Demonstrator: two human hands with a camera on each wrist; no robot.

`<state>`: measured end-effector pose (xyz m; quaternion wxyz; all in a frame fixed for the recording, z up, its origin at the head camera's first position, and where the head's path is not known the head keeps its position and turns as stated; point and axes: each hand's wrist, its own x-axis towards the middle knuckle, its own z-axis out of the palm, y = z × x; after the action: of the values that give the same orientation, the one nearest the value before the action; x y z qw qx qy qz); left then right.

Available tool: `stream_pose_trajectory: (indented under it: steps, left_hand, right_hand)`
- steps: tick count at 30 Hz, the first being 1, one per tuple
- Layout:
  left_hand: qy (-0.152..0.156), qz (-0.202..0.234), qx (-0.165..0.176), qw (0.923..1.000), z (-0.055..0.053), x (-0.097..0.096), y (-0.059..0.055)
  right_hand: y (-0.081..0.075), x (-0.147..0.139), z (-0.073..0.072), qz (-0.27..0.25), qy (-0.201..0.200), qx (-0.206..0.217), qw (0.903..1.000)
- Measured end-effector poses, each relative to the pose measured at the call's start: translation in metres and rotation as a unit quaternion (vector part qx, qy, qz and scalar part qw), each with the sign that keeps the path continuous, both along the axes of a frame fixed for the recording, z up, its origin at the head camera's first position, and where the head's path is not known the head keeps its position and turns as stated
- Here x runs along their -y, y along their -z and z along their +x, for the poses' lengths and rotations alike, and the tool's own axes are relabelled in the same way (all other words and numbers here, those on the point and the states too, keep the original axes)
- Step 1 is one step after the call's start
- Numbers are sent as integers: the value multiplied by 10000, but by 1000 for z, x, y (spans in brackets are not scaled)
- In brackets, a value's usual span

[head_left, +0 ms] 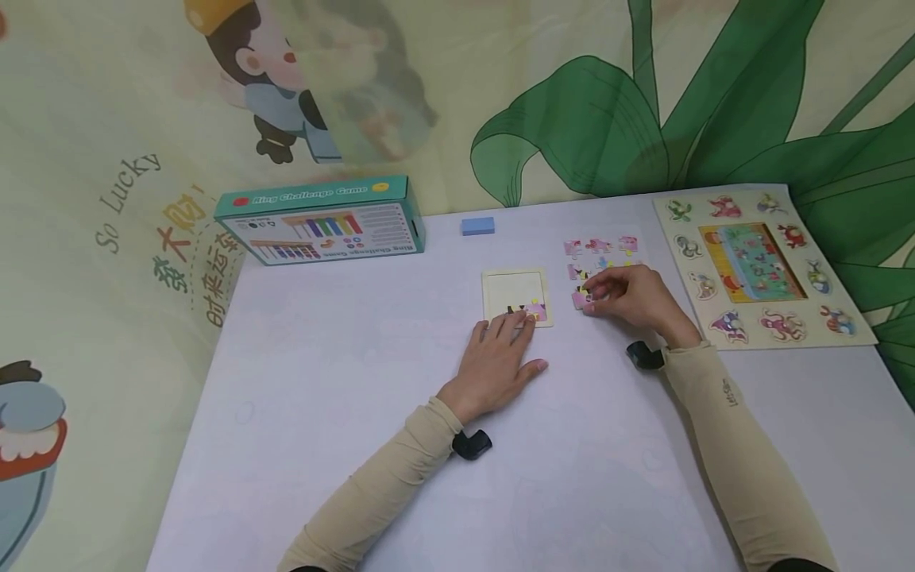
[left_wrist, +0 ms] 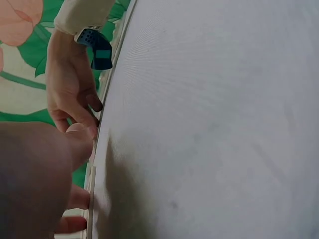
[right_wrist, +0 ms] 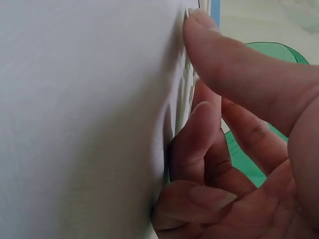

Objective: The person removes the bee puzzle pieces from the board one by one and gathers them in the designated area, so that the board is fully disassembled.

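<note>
In the head view my left hand lies with spread, straight fingers over the near edge of a small square puzzle tray. Pink and yellow puzzle pieces sit along the tray's near side, partly covered by those fingertips. To the right, my right hand pinches a pink puzzle piece between thumb and fingers, at the near left of a group of loose pieces. In the right wrist view the thumb presses at a thin piece edge close to the table. The left wrist view shows fingers on the tray's edge.
More loose pink pieces lie in rows beyond my right hand. A large sea-animal puzzle board lies at the right. At the back are a blue block and a Ring Challenge Game box, against a patterned cloth backdrop.
</note>
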<state>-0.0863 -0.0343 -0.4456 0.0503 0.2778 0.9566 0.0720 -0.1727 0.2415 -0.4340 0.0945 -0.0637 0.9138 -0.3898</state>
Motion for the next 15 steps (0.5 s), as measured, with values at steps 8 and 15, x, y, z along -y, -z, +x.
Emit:
stream_pose_trajectory:
  steps: [8,15]
  left_hand:
    - [-398,339,597,9968,0,3,1]
    - [-556,202,1007,9932,1,3,-1]
  right_hand:
    - [2,0,0,113,-8,-67,9999]
    - [0,2,-1,165,-58,-29,9998]
